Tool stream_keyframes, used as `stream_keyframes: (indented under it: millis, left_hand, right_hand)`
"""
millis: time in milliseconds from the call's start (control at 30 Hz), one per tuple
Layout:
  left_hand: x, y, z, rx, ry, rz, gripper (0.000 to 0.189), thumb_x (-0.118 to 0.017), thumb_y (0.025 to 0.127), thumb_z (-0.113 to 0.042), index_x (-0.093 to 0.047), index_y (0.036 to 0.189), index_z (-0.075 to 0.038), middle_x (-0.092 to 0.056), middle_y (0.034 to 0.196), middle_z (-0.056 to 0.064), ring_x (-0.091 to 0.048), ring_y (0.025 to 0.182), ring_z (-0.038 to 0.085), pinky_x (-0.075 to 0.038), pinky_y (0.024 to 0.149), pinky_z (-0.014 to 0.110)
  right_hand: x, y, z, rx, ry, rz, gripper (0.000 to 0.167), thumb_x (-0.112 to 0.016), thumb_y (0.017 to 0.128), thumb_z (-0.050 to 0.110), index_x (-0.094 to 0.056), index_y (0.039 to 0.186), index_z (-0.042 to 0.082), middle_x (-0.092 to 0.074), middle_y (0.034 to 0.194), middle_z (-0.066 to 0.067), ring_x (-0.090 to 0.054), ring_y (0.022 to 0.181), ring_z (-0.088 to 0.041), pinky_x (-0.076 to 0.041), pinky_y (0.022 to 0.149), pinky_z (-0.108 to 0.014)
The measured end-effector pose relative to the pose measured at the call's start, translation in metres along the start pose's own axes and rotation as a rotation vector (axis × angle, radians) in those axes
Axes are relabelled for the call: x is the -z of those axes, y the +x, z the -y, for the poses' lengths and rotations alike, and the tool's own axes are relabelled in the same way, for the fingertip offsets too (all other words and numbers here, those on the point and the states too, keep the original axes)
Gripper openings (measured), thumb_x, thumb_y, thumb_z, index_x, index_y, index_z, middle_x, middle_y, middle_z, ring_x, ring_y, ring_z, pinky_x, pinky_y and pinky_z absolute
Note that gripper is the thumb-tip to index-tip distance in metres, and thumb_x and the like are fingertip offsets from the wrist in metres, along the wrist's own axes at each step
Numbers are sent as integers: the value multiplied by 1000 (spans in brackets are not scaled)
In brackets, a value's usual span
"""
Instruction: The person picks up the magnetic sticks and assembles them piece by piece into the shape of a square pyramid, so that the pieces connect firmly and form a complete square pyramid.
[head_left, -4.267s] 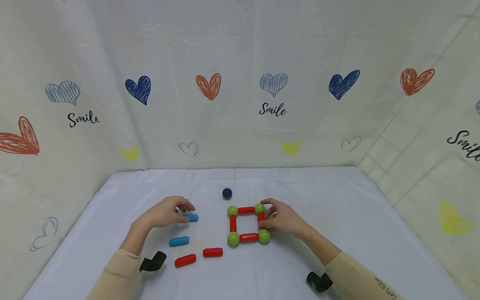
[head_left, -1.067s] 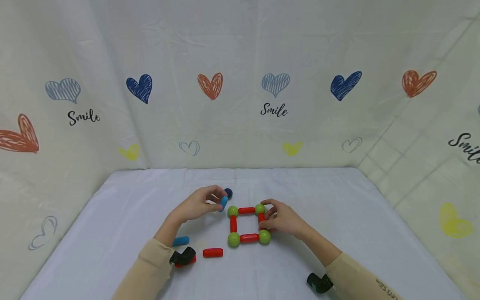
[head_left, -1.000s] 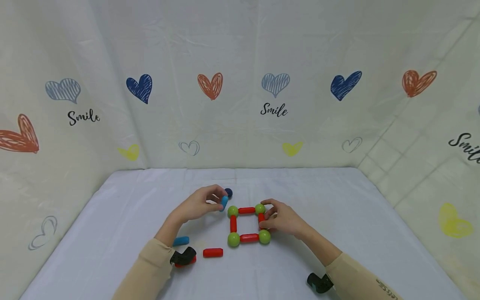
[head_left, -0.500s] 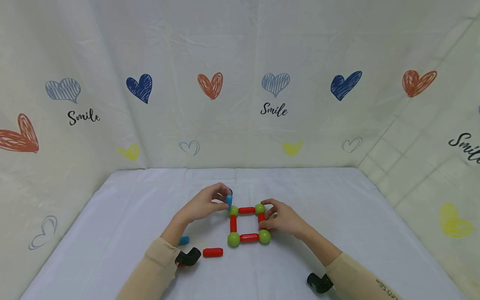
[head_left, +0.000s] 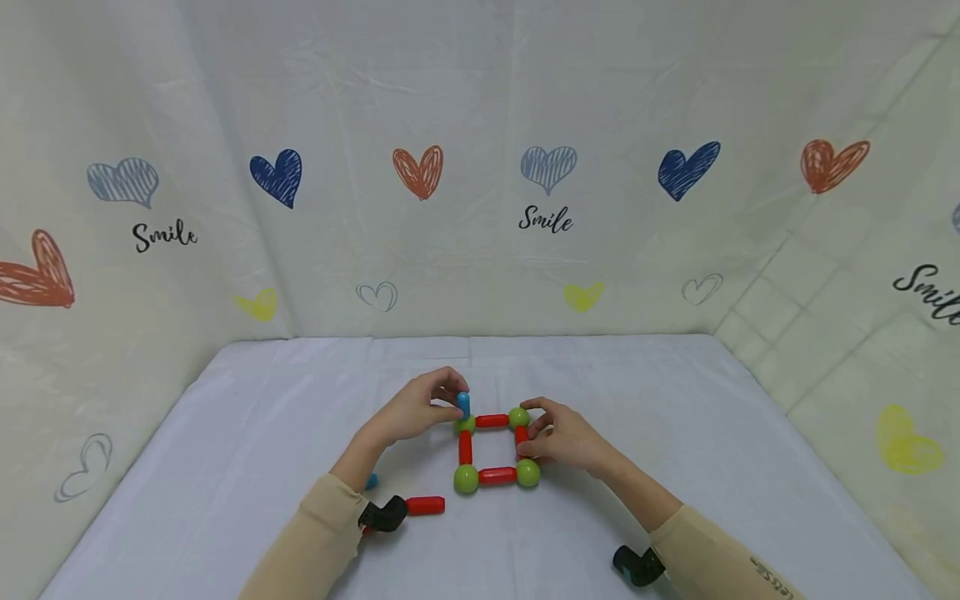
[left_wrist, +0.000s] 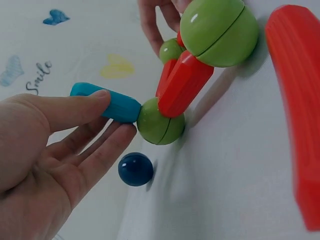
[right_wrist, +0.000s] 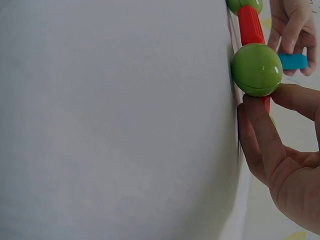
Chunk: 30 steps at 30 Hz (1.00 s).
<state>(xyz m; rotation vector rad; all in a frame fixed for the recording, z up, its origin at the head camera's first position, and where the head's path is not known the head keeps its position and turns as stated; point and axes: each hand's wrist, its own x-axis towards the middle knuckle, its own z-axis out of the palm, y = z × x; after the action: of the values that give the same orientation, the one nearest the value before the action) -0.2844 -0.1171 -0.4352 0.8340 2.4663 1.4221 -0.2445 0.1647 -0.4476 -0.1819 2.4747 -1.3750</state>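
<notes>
In the head view my left hand (head_left: 418, 406) pinches a light blue rod (head_left: 463, 406) between thumb and fingers. The rod stands upright, its lower end at the green ball (left_wrist: 156, 125) of the square's far left corner, and the left wrist view shows the two meeting. Four-sided and flat on the table, the square joins green balls with red rods (head_left: 497, 476). My right hand (head_left: 568, 437) holds its right side, thumb and fingers around the red rod (head_left: 521, 435) there. A dark blue ball (left_wrist: 135, 169) lies near the left fingers, hidden behind that hand in the head view.
A loose red rod (head_left: 427, 506) lies nearer than the square. A second blue rod (head_left: 372, 481) and another red rod (head_left: 367, 530) show only partly behind the left arm and its black wrist camera (head_left: 385, 514). A white cloth (head_left: 585, 525) covers the table.
My left hand has picked up the light blue rod from the table's left, carried it rightward and turned it upright over the far left green ball. My right hand has stayed at the square.
</notes>
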Motion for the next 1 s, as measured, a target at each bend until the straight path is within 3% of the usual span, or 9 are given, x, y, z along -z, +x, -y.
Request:
stream_keyframes:
  millis: [667,1000]
  left_hand:
    - [-1,2,2,16,3,4,29,-73,95,-3,-61,120,-11,-64,111,0,-64,109,22,-54,95,38]
    - [0,0,3,24,5,-4,39,-74,96,-8,-57,131,-3,-64,118,2,-62,112,23,-53,97,42]
  right_hand:
    - [0,1,0,0,0,4,64,-84,86,13,-53,142,8,-63,97,-7,-64,80,-21,-59,71,-33]
    - [0,0,-1,9,-6,2,63,-83,86,13,-54,142,7,-63,97,-7,-64,80,-21,-59,71,-33]
